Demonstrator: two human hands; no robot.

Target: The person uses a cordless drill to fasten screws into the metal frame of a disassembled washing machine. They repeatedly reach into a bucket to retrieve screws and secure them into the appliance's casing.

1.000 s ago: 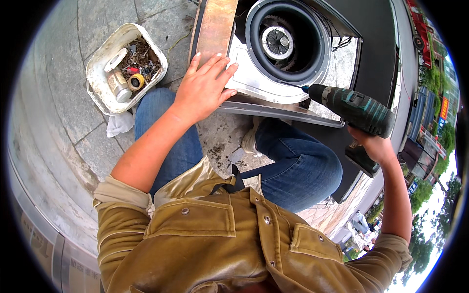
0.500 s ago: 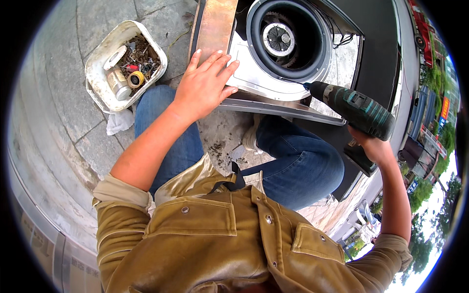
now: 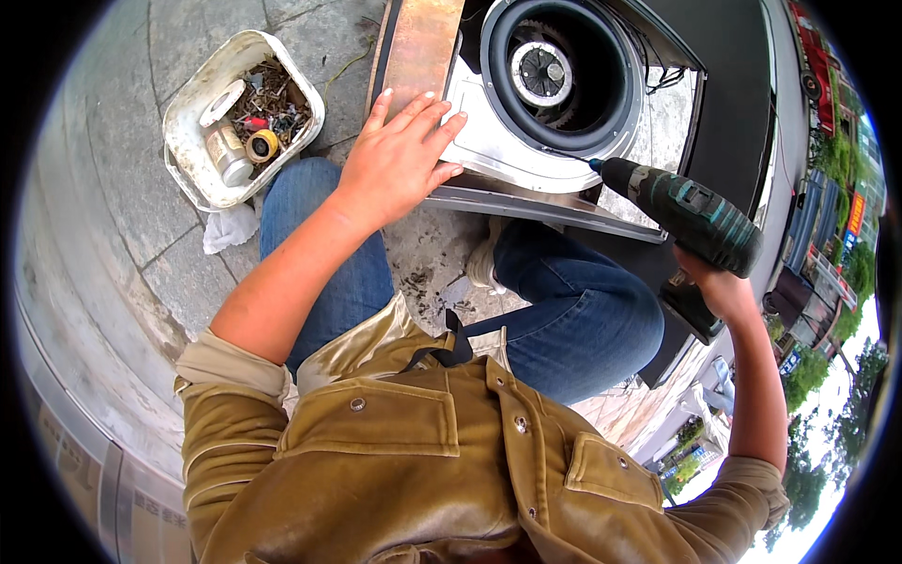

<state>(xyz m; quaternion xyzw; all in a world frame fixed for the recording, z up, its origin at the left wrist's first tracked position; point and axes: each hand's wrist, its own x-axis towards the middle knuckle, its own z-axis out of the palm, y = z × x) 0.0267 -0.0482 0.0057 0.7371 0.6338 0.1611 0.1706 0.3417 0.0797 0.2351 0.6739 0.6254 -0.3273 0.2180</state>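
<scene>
1. Pressing flat on the metal panel (image 3: 489,141), left hand (image 3: 399,160) has fingers spread open, palm down, gripping nothing; fingertips reach the panel's left edge beside the brown board (image 3: 418,47).
2. Right hand (image 3: 719,287) is closed around the handle of the green drill (image 3: 691,211); fingers wrapped tight on it.
3. Drill bit tip touches the panel's lower right rim, just below the black ring (image 3: 564,80).
4. Black ring sits in the panel, with a round fan hub (image 3: 540,70) inside it.
5. Panel lies on the ground in front of the knees, tilted slightly, grey frame edge along its near side.
6. White tub (image 3: 240,117) stands on the paving (image 3: 113,216) to the left, near the left knee, holding screws, a tape roll and small parts.
7. White rag (image 3: 228,228) lies just below the tub.
8. Person squats, blue jeans, tan jacket, sleeves rolled.
</scene>
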